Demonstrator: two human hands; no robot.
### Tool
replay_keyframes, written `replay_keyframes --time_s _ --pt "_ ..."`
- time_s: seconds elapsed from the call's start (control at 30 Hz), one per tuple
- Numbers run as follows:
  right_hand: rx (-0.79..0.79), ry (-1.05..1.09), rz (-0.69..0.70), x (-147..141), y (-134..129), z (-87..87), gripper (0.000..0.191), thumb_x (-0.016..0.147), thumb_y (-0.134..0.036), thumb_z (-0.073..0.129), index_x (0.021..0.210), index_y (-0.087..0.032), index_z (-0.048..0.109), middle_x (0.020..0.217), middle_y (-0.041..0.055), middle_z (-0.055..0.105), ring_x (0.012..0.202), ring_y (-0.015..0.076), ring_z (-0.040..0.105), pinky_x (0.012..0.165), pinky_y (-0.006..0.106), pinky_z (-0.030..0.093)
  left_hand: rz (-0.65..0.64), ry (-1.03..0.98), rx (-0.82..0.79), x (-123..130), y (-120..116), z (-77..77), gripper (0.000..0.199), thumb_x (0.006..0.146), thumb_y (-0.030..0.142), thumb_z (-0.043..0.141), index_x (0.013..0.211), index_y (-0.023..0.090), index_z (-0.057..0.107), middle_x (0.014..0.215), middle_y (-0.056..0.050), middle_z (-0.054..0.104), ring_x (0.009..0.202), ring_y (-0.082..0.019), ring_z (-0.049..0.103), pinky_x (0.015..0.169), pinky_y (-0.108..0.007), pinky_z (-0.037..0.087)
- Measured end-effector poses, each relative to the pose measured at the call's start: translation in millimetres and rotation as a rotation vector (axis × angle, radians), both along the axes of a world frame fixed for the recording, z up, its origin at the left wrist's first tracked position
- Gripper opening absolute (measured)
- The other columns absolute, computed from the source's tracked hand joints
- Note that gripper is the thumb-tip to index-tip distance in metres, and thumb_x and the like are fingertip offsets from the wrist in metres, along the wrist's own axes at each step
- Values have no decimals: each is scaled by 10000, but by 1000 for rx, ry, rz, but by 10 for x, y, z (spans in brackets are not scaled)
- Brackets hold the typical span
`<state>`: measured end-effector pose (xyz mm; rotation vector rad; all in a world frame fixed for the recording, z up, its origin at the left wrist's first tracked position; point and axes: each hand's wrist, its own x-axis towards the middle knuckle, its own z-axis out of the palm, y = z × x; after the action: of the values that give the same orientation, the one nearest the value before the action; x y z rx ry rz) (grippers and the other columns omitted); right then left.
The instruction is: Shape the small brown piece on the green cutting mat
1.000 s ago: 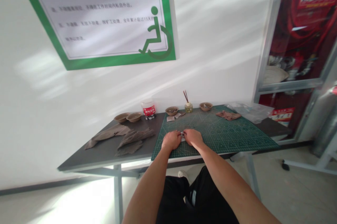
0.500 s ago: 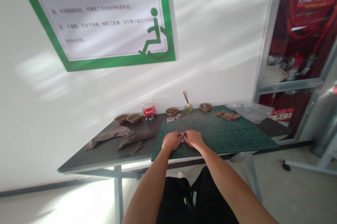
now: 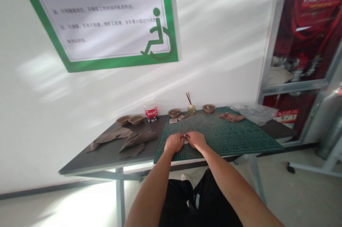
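Observation:
A small whitish flat piece (image 3: 186,141) lies on the green cutting mat (image 3: 221,132), between my two hands and partly covered by them. My left hand (image 3: 174,142) has its fingers curled at the left side of the piece. From the right, my right hand (image 3: 196,140) pinches at the piece's upper part, its fingertips close to those of the left. A tiny dark thing shows at the fingertips, too small to name. Beyond the hands, small pale square pieces (image 3: 173,121) lie near a bowl with bits in it (image 3: 174,113).
On the grey table (image 3: 88,159), grey-brown cloths (image 3: 139,141) lie to the left. Two bowls (image 3: 136,119) and a red-labelled jar (image 3: 151,112) stand behind them. A reed diffuser (image 3: 191,109), another bowl (image 3: 208,108), a crumpled cloth (image 3: 232,117) and a plastic bag (image 3: 253,113) line the back.
My right hand's fingers have shifted slightly up along the whitish piece, showing more of its lower part. My left hand stays in place.

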<state>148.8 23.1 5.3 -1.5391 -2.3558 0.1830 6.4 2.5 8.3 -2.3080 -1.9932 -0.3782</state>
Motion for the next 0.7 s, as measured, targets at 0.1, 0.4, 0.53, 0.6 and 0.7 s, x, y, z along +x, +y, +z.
replay_keyframes --time_s 0.1,0.4,0.53,0.6,0.7 --pt "8 7 32 12 -21 7 367 858 -412 287 983 -277 604 991 39 623 928 171 542 747 262 349 -9 -14 9 -12 11 -18 341 822 318 345 1064 305 585 1192 21 540 1114 -170 463 940 -281 343" --pt "4 10 -82 -15 -21 -44 352 847 -387 319 984 -203 585 942 90 622 907 188 551 743 283 353 -8 -5 19 -21 39 -45 332 817 312 348 1034 302 599 1184 22 546 1099 -171 476 936 -279 348" --pt "-1 8 -121 -35 9 -50 342 862 -344 294 986 -202 579 940 96 621 906 192 554 731 290 358 -19 17 20 -11 25 -23 334 814 308 350 1043 305 594 1179 19 549 1090 -170 482 928 -277 352" --pt "-11 3 -115 -37 12 -43 351 871 -344 276 983 -208 579 948 96 620 907 188 554 730 289 358 -5 19 8 -4 14 -11 337 814 310 351 1052 308 589 1187 22 543 1097 -171 476 936 -279 344" --pt "-10 -6 -97 -31 5 -33 356 876 -350 263 975 -215 577 960 91 618 910 183 553 733 287 357 12 2 -16 3 3 0 343 817 315 346 1062 308 585 1199 22 533 1109 -178 464 947 -288 334"
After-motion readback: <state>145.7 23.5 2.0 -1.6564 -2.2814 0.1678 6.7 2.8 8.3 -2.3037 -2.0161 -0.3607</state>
